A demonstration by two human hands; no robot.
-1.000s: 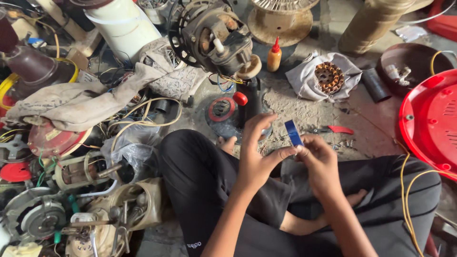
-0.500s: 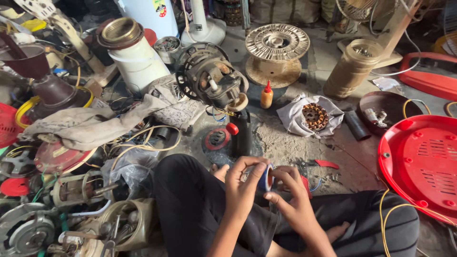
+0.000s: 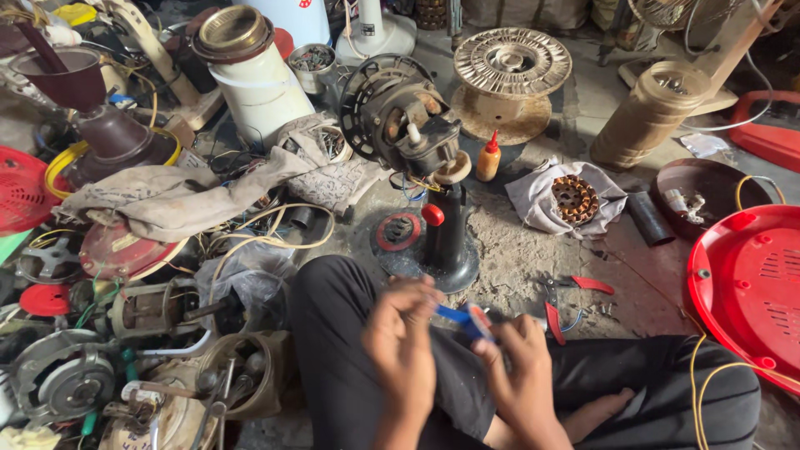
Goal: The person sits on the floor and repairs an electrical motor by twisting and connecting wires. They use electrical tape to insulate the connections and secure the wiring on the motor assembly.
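Your left hand (image 3: pixel 404 333) and right hand (image 3: pixel 521 379) both pinch a blurred blue tool (image 3: pixel 465 317), perhaps a lighter; it could slip toward the pliers (image 3: pixel 554 304) at 2 o'clock.

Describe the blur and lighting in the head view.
Head view: both the left hand and the right hand are smeared by motion blur, as is the small blue item between them; the fan motor and red cover are sharp; the light is soft and even, shadows faint, no strong glare.
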